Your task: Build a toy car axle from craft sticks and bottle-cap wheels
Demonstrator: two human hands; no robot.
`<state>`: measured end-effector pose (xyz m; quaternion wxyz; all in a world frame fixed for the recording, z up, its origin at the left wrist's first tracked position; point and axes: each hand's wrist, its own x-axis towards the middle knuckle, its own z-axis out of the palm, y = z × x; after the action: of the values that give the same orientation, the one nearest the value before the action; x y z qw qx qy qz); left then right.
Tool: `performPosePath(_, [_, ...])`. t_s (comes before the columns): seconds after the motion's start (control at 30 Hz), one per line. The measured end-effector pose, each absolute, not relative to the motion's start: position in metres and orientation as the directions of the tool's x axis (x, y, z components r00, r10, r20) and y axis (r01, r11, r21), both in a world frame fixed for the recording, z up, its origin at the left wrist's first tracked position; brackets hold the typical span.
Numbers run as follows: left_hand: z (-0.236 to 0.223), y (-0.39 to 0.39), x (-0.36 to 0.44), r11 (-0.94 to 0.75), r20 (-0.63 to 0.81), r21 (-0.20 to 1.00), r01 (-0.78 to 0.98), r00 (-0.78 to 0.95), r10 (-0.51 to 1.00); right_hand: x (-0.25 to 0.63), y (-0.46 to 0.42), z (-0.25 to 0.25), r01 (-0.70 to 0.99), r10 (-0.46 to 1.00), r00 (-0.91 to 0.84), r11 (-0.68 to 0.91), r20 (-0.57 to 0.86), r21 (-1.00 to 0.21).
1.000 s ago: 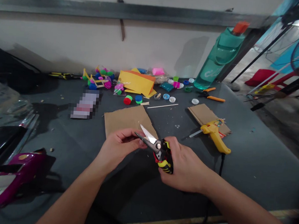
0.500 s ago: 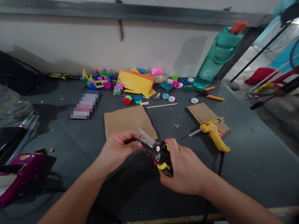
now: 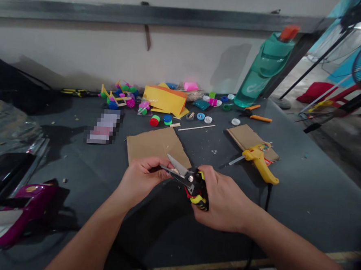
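My right hand (image 3: 222, 198) is wrapped round the yellow-and-black handles of a pair of heavy scissors (image 3: 184, 176), whose blades stand apart and point up to the left. My left hand (image 3: 145, 175) pinches a small pale piece (image 3: 174, 171), perhaps wood, that sits between the blades; most of it is hidden by fingers and steel. Beneath and beyond both hands a sheet of brown cardboard (image 3: 155, 143) lies flat on the dark table (image 3: 204, 246).
To the right a yellow glue gun (image 3: 260, 160) rests against folded cardboard (image 3: 244, 137). A teal bottle (image 3: 260, 70) stands by the wall, with orange-handled pliers (image 3: 258, 115) before it. Bottle caps, yellow paper (image 3: 164, 99) and coloured toys line the back. A purple tool (image 3: 26, 207) lies left.
Both hands stay nearly in place, the blades still apart around the pale piece, more of which now shows. The whole view has shifted very slightly.
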<state>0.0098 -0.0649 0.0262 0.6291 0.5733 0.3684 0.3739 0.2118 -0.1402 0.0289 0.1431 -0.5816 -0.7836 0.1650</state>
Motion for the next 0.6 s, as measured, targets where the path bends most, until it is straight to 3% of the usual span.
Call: performPosePath(0.6, [0.0232, -0.0651, 0.0092, 0.027, -0.048, 0.998, 0.054, 0.425, 0.904, 0.2096, -0.1401, 0.0343, 0.820, 0.940, -0.336, 0.265, -0.052, -0.507])
